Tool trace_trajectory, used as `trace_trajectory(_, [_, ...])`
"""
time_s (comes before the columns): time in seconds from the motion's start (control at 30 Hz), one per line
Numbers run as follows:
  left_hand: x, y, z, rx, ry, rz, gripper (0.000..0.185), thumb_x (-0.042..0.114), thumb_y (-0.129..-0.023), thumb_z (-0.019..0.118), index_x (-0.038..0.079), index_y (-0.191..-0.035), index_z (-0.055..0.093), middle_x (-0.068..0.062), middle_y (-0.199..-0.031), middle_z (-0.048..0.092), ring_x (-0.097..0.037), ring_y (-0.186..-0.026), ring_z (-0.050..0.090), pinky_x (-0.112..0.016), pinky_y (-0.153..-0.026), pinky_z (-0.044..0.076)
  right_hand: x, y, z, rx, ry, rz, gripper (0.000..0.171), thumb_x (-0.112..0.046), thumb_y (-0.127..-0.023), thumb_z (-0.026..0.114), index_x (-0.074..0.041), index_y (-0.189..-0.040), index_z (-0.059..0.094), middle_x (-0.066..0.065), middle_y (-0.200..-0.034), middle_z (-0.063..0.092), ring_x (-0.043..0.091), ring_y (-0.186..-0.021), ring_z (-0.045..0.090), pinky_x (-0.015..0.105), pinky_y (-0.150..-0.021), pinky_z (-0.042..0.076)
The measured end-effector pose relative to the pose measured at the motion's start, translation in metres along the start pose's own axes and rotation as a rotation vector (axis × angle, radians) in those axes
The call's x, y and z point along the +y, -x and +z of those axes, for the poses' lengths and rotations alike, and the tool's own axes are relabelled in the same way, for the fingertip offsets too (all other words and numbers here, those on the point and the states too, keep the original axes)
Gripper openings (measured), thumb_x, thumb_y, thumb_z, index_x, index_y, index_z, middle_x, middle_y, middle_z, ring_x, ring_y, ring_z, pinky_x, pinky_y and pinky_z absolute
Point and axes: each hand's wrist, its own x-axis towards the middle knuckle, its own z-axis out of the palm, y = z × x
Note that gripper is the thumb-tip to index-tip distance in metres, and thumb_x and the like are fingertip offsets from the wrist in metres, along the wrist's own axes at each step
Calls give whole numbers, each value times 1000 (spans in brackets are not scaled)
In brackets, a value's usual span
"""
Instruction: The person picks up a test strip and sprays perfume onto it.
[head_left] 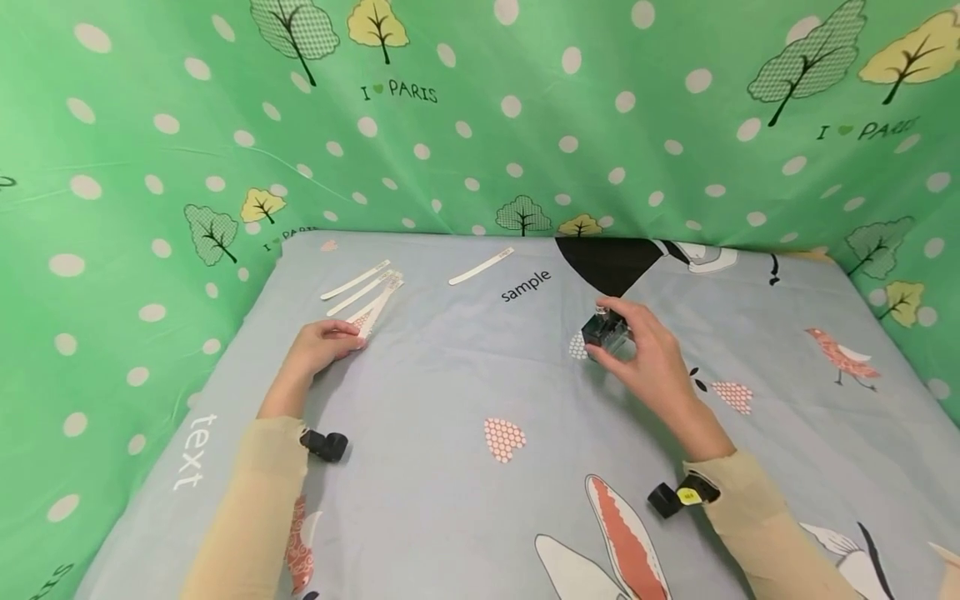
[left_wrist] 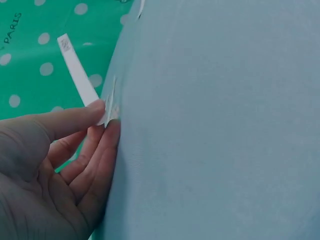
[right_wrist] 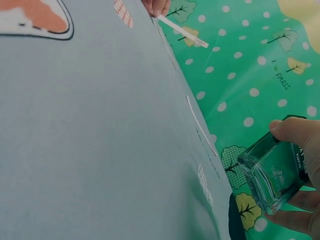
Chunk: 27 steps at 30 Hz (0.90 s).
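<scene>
Head view showed a bench covered with a pale blue-grey printed cloth [head_left: 465,367], backed by a green curtain with white dots and tree prints [head_left: 480,125]. The right hand [head_left: 648,354] gripped a small square clear-glass perfume bottle with a dark tint [head_left: 606,333], fingers and thumb curled round its sides. The bottle sat at centre-right of the bench, just beside the printed word "sample" [head_left: 525,286]; whether it rested on the cloth or was lifted clear could not be told. Right wrist view confirmed the grip: thumb on the upper edge of the bottle [right_wrist: 274,172], fingers underneath.

The left hand [head_left: 321,348] lay at the left side of the bench, well apart from the bottle. Its thumb and fingertips pinched the near end of a narrow white paper test strip [head_left: 375,310]. Left wrist view showed the strip [left_wrist: 79,75] running up and away from the thumb [left_wrist: 75,117], with the remaining fingers loosely curled below.

Two more white strips [head_left: 358,283] lay just beyond that hand, and a single white strip [head_left: 482,266] lay apart near the far edge. Both forearms wore beige sleeves [head_left: 255,500], each with a small black wrist-mounted camera [head_left: 325,444].
</scene>
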Motion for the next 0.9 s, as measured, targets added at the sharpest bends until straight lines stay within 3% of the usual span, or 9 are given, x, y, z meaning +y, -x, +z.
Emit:
trace_trajectory(0.17, [10, 4, 5, -90, 119, -2, 23, 9, -90, 72, -1, -108, 61, 18, -71, 67, 4, -70, 66, -13, -68, 58, -1, -2, 1, -21, 13, -16, 69, -16, -76, 88, -16, -137, 55, 11, -129, 63, 24, -110, 61, 41, -76, 56])
trace_trajectory(0.33, [22, 8, 11, -110, 168, 47, 23, 5, -90, 71, -5, -108, 60, 16, -73, 68, 2, -72, 67, -14, -70, 59, 0, -3, 2, -23, 9, -19, 69, -15, -76, 88, -15, -137, 55, 11, -130, 63, 24, -111, 61, 41, -77, 55])
trace_trajectory(0.47, [29, 10, 15, -101, 199, 74, 12, 2, -89, 71, 1, -99, 64, 13, -73, 68, 1, -70, 66, -15, -69, 60, 1, -2, 2, -17, 4, -23, 70, -15, -75, 88, -14, -137, 55, 11, -130, 63, 26, -114, 61, 43, -81, 55])
trace_trajectory(0.6, [36, 11, 19, -93, 188, 79, 10, 2, -89, 70, 3, -98, 65, 13, -73, 66, 1, -69, 65, -15, -68, 60, 1, -2, 2, -11, 2, -26, 70, -15, -75, 88, -14, -137, 55, 11, -129, 63, 27, -116, 61, 44, -86, 54])
trace_trajectory(0.8, [47, 16, 22, -98, 135, 59, 33, 9, -92, 70, -8, -118, 59, 16, -74, 65, 4, -73, 66, -15, -73, 59, 1, -1, 1, -21, 7, -25, 68, -16, -76, 87, -14, -136, 56, 10, -130, 63, 28, -118, 60, 45, -90, 55])
trace_trajectory(0.9, [52, 17, 25, -87, 114, 69, 37, 13, -92, 71, -9, -119, 60, 17, -74, 66, 4, -72, 66, -16, -74, 59, 1, 0, 1, -27, 10, -26, 67, -16, -76, 87, -14, -136, 56, 10, -130, 63, 28, -119, 60, 45, -91, 55])
